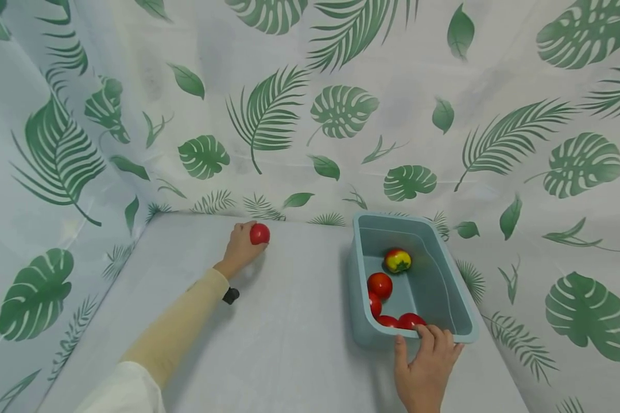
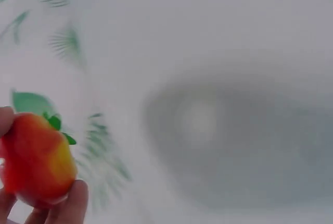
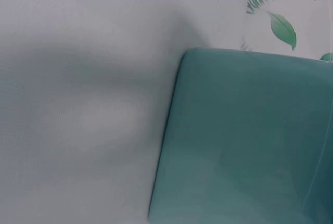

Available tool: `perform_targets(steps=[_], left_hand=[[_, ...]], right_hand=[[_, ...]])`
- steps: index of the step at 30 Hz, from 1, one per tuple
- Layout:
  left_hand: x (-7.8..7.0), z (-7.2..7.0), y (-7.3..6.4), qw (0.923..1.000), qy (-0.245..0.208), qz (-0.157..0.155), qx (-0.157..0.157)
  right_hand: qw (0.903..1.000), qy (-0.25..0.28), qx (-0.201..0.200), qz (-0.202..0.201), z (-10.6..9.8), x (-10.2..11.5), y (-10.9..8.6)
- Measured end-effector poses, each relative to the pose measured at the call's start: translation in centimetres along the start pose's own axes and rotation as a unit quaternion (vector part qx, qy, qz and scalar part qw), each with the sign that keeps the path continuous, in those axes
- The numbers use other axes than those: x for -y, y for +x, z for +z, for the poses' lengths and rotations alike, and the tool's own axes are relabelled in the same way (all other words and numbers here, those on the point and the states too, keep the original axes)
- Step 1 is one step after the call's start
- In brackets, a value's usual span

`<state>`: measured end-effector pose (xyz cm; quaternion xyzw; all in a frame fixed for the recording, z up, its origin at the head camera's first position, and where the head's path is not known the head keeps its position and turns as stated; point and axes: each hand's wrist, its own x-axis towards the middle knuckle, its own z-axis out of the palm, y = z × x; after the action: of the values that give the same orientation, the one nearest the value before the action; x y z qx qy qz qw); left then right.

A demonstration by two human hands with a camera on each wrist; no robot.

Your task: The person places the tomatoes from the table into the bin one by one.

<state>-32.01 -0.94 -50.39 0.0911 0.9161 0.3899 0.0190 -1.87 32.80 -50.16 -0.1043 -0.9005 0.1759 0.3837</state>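
My left hand [image 1: 243,245] reaches out over the far left of the table and holds a tomato [image 1: 260,234] in its fingers. Up close in the left wrist view, that tomato [image 2: 39,159] is red with a yellow patch and a green leafy top. At the right, my right hand [image 1: 426,367] grips the near rim of a blue-green plastic bin [image 1: 359,275], fingers over the edge and thumb outside. Inside the bin lie several red tomatoes [image 1: 379,285] along its left and near sides, plus a yellow-and-red one [image 1: 398,260] farther back. The right wrist view shows the bin's outer wall [image 3: 244,135], without the hand.
A pale cloth covers the table [image 1: 289,321]. Behind and at both sides hangs a white curtain [image 1: 289,178] printed with green leaves, meeting the table's far edge. A small black device [image 1: 231,295] sits at the left wrist.
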Motion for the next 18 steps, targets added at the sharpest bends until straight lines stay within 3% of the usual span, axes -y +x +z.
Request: perform_targets(steps=[4, 8, 12, 18], left_hand=[[-1.9, -1.7, 0.2, 0.9978, -0.049, 0.024, -0.037], [-3.6, -2.5, 0.1, 0.9944, -0.077, 0.049, -0.054], [-4.7, -2.5, -0.2, 0.9925, -0.086, 0.065, -0.058], [-5.9, -1.9, -0.7, 0.9887, -0.070, 0.100, -0.088]], right_hand=[[1.0000, -0.001, -0.004, -0.002, -0.1, 0.0, 0.0], [1.0000, 0.001, -0.002, -0.004, -0.2, -0.1, 0.1], [1.0000, 0.002, -0.001, -0.004, -0.1, -0.2, 0.1], [1.0000, 0.003, -0.003, -0.003, -0.1, -0.1, -0.1]])
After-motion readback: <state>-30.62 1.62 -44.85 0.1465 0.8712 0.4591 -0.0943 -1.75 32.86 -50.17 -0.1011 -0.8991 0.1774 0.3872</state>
